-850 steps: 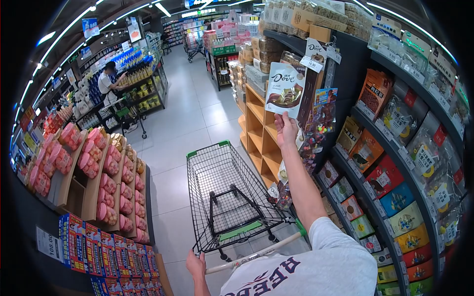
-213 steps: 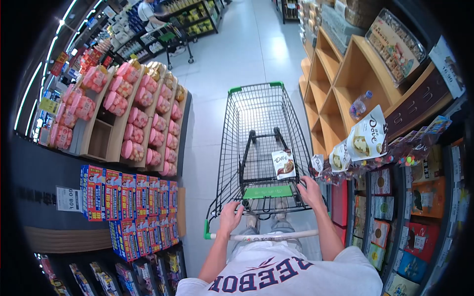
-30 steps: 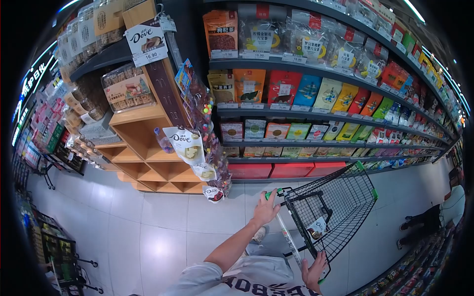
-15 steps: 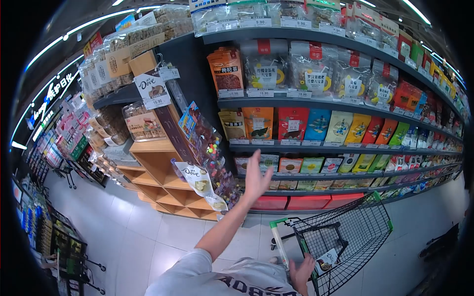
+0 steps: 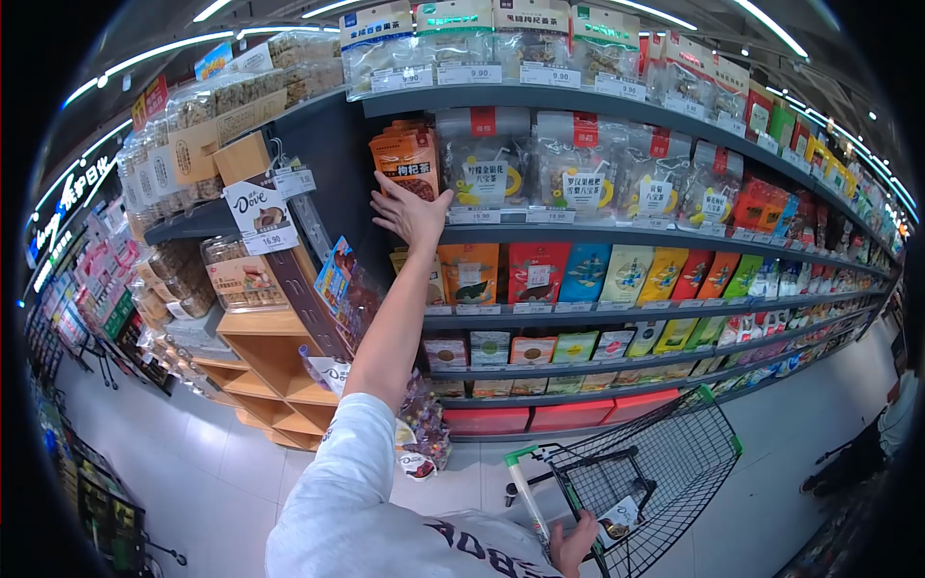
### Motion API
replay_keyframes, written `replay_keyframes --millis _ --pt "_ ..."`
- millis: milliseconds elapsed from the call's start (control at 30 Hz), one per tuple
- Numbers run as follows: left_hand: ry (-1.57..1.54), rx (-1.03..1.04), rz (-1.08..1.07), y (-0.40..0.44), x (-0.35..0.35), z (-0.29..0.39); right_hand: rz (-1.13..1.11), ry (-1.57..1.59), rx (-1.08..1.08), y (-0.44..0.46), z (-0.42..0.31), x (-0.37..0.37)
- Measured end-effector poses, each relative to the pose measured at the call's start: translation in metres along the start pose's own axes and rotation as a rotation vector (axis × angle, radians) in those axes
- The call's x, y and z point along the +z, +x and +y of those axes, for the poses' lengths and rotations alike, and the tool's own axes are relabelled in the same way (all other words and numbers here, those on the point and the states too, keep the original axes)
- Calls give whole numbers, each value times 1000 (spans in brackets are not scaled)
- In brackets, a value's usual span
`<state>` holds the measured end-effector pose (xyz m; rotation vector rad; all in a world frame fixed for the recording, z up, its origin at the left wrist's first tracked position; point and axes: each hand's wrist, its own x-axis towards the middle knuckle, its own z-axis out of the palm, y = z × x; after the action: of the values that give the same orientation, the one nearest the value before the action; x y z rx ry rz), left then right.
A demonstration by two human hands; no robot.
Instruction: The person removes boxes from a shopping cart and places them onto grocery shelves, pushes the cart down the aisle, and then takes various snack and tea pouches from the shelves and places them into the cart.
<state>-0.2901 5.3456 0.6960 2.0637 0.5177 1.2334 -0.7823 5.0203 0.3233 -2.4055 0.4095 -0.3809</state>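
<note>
My left hand [image 5: 411, 212] is raised to the shelf, fingers apart, at the lower front of an orange pouch [image 5: 407, 159]; whether the fingertips press on it is hard to tell. Clear bags with red labels [image 5: 484, 169] stand to its right. Down at the cart, my right hand [image 5: 573, 544] is closed at the near end of the cart handle [image 5: 527, 496]. Inside the black wire cart [image 5: 665, 472] lies a white and brown Dove pouch [image 5: 619, 518].
Shelves of colourful pouches [image 5: 631, 275] curve off to the right. On the left are a wooden rack [image 5: 275, 361], hanging Dove packs [image 5: 416, 464] and a Dove price sign [image 5: 260, 214]. Part of another person [image 5: 867, 448] shows at the right edge.
My left hand has gone from the cart handle up to the orange pouch on the shelf. My right hand stays by the handle, its fingers more curled. The view has tilted up.
</note>
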Motion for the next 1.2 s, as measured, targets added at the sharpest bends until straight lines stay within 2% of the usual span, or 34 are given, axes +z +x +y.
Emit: replay_keyframes --millis 467,567,667,833,900,1033,1067,1100,1167,1200 --pt "33 -77 20 12 16 -16 56 -47 7 -2 2 8" --pt "-18 -15 82 14 16 -18 80 -65 -27 -2 2 8" --pt "-79 98 237 11 8 -10 67 -54 -16 -3 4 9" --pt "-239 382 479 -6 -4 13 78 -69 12 -3 0 6" --pt "-234 446 496 -30 -14 27 89 -84 9 -3 0 7" --pt "-810 501 177 -136 -34 52 66 -92 52 -2 -6 4" --pt "-836 408 3 -175 -45 51 65 -97 73 -3 -7 5" --pt "-882 222 -233 -215 -62 55 78 -100 77 -3 -11 5" --pt "-947 97 -573 -289 -82 44 105 -111 84 -2 -18 3" --pt "-871 138 -719 -320 -89 33 111 -128 109 -2 -22 3"
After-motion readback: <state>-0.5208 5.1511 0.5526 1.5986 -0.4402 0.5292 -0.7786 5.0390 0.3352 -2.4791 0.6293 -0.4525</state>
